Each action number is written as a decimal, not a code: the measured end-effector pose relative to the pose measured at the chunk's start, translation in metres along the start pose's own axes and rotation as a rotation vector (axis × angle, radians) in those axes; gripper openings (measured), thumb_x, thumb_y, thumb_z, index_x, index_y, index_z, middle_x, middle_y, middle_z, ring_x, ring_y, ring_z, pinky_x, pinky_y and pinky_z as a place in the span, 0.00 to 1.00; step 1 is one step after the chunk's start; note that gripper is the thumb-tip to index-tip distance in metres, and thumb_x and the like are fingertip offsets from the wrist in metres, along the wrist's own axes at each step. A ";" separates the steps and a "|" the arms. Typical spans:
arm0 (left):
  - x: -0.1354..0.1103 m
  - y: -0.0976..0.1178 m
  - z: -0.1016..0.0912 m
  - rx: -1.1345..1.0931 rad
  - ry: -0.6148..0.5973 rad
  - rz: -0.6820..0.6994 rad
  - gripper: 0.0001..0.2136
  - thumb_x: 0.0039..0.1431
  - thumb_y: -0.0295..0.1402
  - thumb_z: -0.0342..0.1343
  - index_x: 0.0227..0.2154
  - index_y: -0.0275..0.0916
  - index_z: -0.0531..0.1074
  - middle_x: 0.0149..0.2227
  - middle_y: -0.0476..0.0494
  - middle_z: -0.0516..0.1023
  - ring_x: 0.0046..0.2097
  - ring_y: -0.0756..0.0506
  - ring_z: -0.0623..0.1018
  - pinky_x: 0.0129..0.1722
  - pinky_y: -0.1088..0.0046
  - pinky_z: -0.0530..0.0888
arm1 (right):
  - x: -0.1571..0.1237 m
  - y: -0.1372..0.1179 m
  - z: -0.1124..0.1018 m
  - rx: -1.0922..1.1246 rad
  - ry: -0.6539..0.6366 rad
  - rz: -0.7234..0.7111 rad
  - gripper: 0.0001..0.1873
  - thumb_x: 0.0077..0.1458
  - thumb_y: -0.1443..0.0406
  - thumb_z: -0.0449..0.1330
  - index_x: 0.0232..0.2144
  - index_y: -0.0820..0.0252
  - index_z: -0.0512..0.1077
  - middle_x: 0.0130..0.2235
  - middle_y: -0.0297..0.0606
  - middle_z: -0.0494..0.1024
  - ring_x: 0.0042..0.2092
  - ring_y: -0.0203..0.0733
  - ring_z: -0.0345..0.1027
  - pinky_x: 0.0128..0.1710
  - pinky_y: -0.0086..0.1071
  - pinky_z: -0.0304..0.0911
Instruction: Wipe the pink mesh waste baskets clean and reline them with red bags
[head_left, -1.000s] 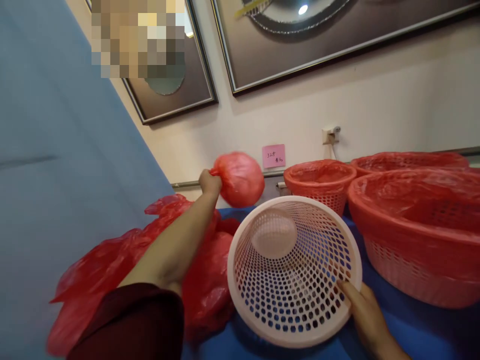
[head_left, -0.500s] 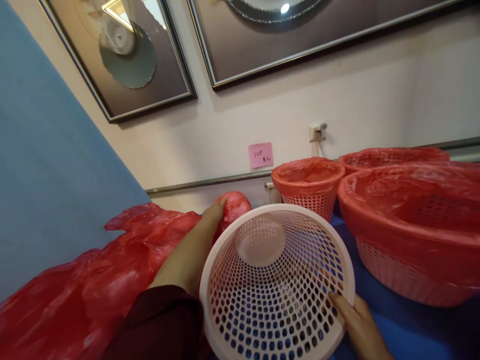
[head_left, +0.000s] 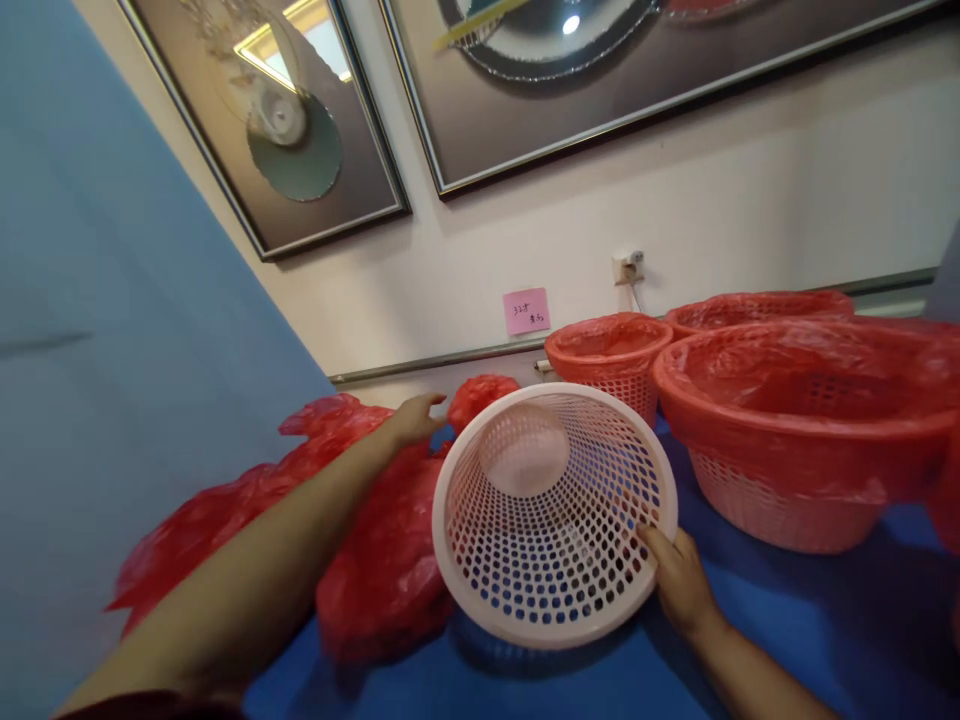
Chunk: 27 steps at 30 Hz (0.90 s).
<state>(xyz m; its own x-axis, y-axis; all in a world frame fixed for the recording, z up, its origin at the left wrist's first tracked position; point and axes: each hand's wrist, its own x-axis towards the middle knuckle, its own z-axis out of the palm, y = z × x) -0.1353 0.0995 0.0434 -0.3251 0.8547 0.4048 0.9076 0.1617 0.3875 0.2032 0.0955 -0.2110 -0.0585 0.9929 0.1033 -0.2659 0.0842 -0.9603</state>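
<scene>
A pale pink plastic mesh basket [head_left: 525, 450] lies tipped on its side, its round mouth facing me. My right hand [head_left: 681, 582] grips the rim at the lower right, thumb inside the basket. Left of the basket, my left hand [head_left: 416, 420] reaches forward with its fingers stretched out and nothing in them. Its fingertips are close to a bunched red plastic bag [head_left: 480, 397] behind the basket. Under and beside my left forearm spreads a pile of crumpled red plastic bags [head_left: 386, 560].
Baskets lined with red plastic stand on the right: a small one [head_left: 609, 345], a large one [head_left: 780, 500] and another [head_left: 757, 308] behind. A blue cloth [head_left: 420, 675] covers the table. A blue panel [head_left: 135, 330] rises at left. The wall holds a pink note [head_left: 526, 311] and a socket [head_left: 628, 268].
My left hand has come off the bunched red bag and drawn back to the left. The mesh basket, still in my right hand, appears smaller and farther from me.
</scene>
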 end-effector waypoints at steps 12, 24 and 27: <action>-0.246 -0.018 -0.022 -0.015 0.270 0.128 0.17 0.60 0.37 0.54 0.51 0.42 0.73 0.56 0.38 0.78 0.59 0.36 0.76 0.63 0.51 0.70 | -0.044 -0.007 -0.022 -0.079 0.203 -0.073 0.28 0.51 0.51 0.60 0.47 0.66 0.77 0.52 0.49 0.80 0.58 0.60 0.69 0.61 0.46 0.62; -0.305 -0.015 0.034 -0.361 0.324 -0.004 0.20 0.62 0.39 0.57 0.55 0.40 0.70 0.63 0.33 0.70 0.65 0.34 0.69 0.66 0.44 0.63 | -0.075 0.002 -0.025 -0.160 0.307 -0.201 0.35 0.56 0.50 0.58 0.56 0.72 0.72 0.59 0.54 0.74 0.63 0.61 0.64 0.66 0.52 0.54; -0.315 0.022 0.046 -0.641 0.169 -0.014 0.23 0.61 0.40 0.61 0.58 0.42 0.69 0.64 0.34 0.69 0.66 0.35 0.68 0.68 0.47 0.62 | -0.091 0.012 -0.010 -0.194 0.247 -0.307 0.36 0.61 0.51 0.57 0.62 0.70 0.65 0.62 0.54 0.70 0.66 0.59 0.59 0.67 0.53 0.52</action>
<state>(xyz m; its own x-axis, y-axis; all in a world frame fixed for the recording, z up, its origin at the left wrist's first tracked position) -0.0010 -0.1434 -0.1135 -0.4203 0.7570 0.5003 0.5824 -0.1978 0.7885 0.2150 0.0073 -0.2343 0.2335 0.9075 0.3491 -0.0475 0.3692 -0.9281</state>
